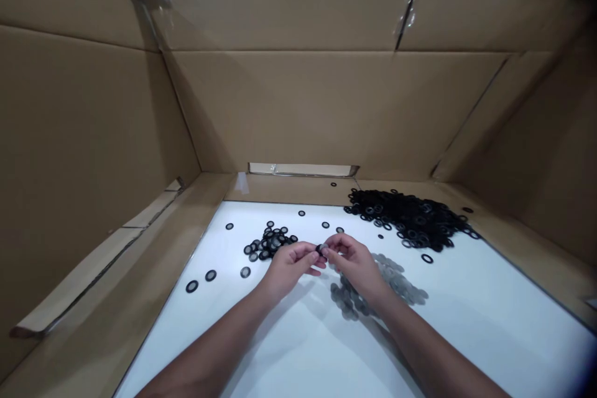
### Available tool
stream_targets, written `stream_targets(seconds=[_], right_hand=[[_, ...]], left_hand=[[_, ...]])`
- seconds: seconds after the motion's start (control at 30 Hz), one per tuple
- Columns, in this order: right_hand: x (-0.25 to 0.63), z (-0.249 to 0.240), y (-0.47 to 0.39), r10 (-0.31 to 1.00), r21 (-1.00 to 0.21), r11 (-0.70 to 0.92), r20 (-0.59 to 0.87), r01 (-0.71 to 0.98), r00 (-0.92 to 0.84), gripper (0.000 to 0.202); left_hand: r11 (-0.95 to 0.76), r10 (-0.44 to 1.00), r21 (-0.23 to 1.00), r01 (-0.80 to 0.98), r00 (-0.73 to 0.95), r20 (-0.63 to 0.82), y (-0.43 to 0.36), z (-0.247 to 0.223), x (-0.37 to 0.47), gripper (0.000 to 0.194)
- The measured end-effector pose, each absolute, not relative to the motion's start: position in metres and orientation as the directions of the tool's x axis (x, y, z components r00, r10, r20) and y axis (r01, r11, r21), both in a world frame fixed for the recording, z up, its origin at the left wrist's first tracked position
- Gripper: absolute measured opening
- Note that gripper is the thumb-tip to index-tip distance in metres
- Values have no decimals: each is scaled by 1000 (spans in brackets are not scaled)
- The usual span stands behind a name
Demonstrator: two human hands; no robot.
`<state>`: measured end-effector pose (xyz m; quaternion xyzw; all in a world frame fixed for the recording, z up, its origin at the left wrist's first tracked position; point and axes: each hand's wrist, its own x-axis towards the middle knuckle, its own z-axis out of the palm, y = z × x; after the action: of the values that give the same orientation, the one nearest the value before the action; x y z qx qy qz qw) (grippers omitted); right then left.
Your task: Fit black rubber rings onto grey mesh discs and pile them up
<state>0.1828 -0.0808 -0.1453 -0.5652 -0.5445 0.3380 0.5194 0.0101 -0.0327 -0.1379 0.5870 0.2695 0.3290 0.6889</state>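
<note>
Both hands meet over the white board, fingertips together around one small piece. My left hand [291,264] is closed in a pinch on a black rubber ring [319,250]. Against that ring, my right hand [353,260] pinches what looks like a small grey disc, mostly covered by the fingers. Beneath and behind the right hand lies a spread of loose grey discs [403,283], partly hidden by the wrist. Just beyond the left hand is a pile of black rings with grey centres [268,242].
A large heap of black rings [415,217] sits at the back right, partly on cardboard. Single ring-and-disc pieces [211,275] are scattered on the left of the white board [280,354]. Tall cardboard walls [298,106] enclose the back and both sides.
</note>
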Motion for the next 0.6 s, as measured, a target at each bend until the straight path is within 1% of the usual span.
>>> stream_targets(seconds=[0.2, 0.27, 0.43, 0.6], right_hand=[[180, -139, -85, 992, -985, 78, 92, 156, 83, 26], [179, -138, -86, 994, -986, 82, 92, 142, 63, 25], [178, -140, -87, 993, -987, 85, 95, 134, 74, 24], [178, -141, -87, 992, -984, 89, 102, 152, 78, 23]], left_hand=[[69, 820, 982, -175, 571, 44, -31, -141, 9, 31], [78, 812, 979, -190, 581, 48, -30, -142, 8, 30], [78, 786, 975, -206, 615, 66, -30, -143, 8, 28], [6, 778, 977, -214, 615, 130, -31, -144, 7, 25]])
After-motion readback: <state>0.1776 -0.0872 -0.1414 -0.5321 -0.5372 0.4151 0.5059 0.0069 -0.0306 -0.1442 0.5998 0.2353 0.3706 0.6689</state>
